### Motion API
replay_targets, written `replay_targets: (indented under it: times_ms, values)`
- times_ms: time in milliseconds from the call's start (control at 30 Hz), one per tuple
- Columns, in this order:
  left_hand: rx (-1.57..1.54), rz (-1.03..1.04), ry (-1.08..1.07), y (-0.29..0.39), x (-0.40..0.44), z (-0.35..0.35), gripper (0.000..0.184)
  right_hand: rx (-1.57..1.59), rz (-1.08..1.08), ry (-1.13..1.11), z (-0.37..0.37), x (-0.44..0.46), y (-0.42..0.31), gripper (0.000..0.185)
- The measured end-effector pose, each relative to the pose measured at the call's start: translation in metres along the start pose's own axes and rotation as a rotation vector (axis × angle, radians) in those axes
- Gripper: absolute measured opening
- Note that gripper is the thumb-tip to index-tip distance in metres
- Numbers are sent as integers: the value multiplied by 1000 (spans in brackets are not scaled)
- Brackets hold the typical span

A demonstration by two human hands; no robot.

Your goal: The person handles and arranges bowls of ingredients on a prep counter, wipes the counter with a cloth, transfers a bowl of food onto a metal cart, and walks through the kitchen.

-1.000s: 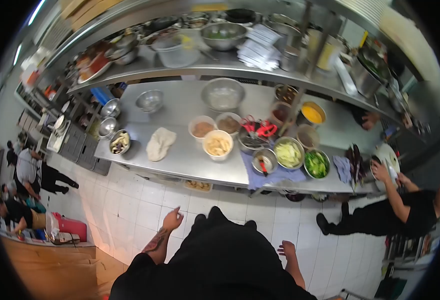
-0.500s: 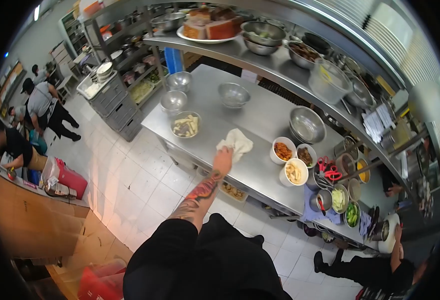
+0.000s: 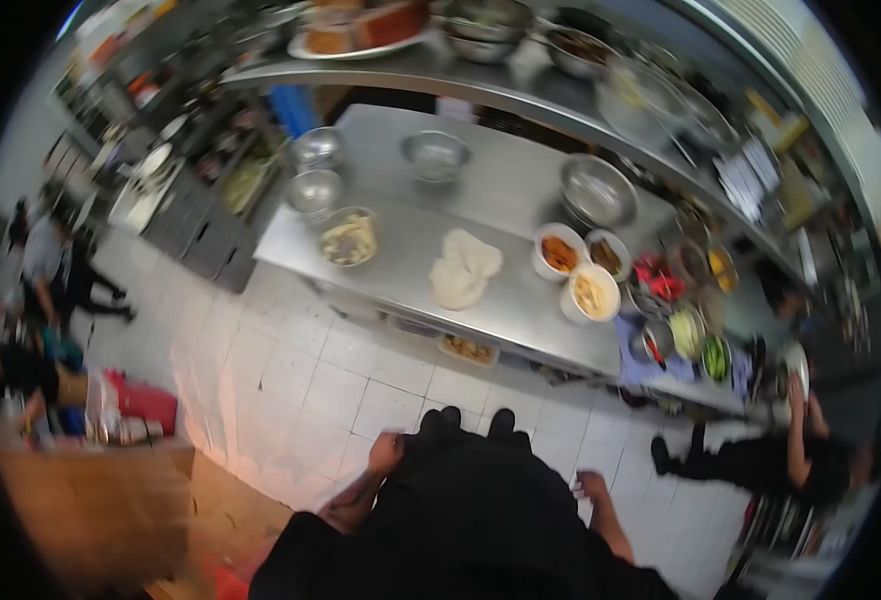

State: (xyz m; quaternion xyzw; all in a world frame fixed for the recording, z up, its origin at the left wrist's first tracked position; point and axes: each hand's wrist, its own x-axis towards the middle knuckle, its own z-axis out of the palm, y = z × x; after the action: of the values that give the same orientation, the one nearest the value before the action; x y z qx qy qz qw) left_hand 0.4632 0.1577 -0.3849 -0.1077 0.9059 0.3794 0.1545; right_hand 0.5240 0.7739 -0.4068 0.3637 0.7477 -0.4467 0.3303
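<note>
My left hand [image 3: 388, 452], below a tattooed forearm, hangs at the left side of my dark clothing, away from the table; blur hides how its fingers are set. On the other side of my body, my right hand [image 3: 591, 486] hangs with its fingers loosely apart and nothing visible in them. A crumpled white cloth [image 3: 467, 268] lies near the front edge of the steel table [image 3: 391, 277], touched by neither hand. To its left is a metal bowl of pale cut pieces [image 3: 349, 240]. White tubs hold orange food [image 3: 560, 253] and pale strips [image 3: 591, 294].
Metal bowls [image 3: 436, 157] stand along the table's back, below a loaded steel shelf [image 3: 521, 98]. A person [image 3: 791, 465] at the right holds a white round item [image 3: 797, 368]. Other people [image 3: 46, 260] are at the far left. Grey crates [image 3: 191, 240] stand beyond the table's left end.
My left hand has let go of the white cloth and drawn back to my side. The cloth stays on the table, more spread out. My right hand has come into view, and the view has shifted.
</note>
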Motion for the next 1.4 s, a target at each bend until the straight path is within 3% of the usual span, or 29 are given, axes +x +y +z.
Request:
replay_targets:
  times_ms: [33, 100, 167, 233, 300, 467, 567, 633, 767, 833, 900, 967, 1100, 1200, 1233, 1333, 1367, 1400]
  values:
    - [154, -20, -69, -61, -30, 18, 39, 24, 23, -26, 5, -12, -27, 38]
    - [258, -255, -336, -109, -86, 3, 40, 57, 19, -3, 17, -18, -66, 44]
    - [251, -447, -261, -120, -124, -18, 37, 27, -22, 9, 26, -35, -111, 44]
    - [252, -435, -119, -150, -132, -21, 35, 72, -86, 22, 35, -29, -123, 45]
    - [252, -268, -13, -171, -123, -30, 36, 24, -77, -15, 40, -24, -132, 45]
    - [33, -214, 318, -133, -34, -63, 34, -62, -33, -65, 42, -24, -136, 43]
    - [-105, -222, 341, -96, 20, -68, 33, -25, 12, -110, 38, -53, -155, 44]
    - [-273, -203, 347, -70, 43, -64, 32, 170, 4, -291, 37, -68, -165, 47]
    - [-155, -53, 126, -56, 55, -33, 32, 241, -21, -264, 42, -106, -175, 48]
    - [-65, -102, -70, -53, 45, -20, 33, 164, -48, -197, 47, -107, -156, 50]
    - [29, -17, -209, -42, 27, -20, 34, 268, -21, -134, 47, -126, -151, 52]
    - [166, -87, -406, -44, 22, -24, 36, 314, -28, -30, 47, -138, -135, 50]
    - [130, 85, -401, -57, 22, -40, 30, 405, 23, 66, 50, -150, -101, 45]
    - [206, 168, -446, -18, 34, -65, 27, 355, 18, 159, 47, -164, -91, 42]
    - [181, 268, -425, -47, 54, -59, 29, 376, 33, 162, 45, -165, -88, 42]
    - [69, -82, -388, -65, 92, -62, 29, 323, -27, 196, 47, -150, -62, 43]
    - [-25, -206, -329, -47, 98, -63, 28, 251, -63, 205, 45, -148, -56, 51]
    - [-51, -192, -334, -32, 105, -66, 27, 184, -94, 214, 41, -147, -56, 60]
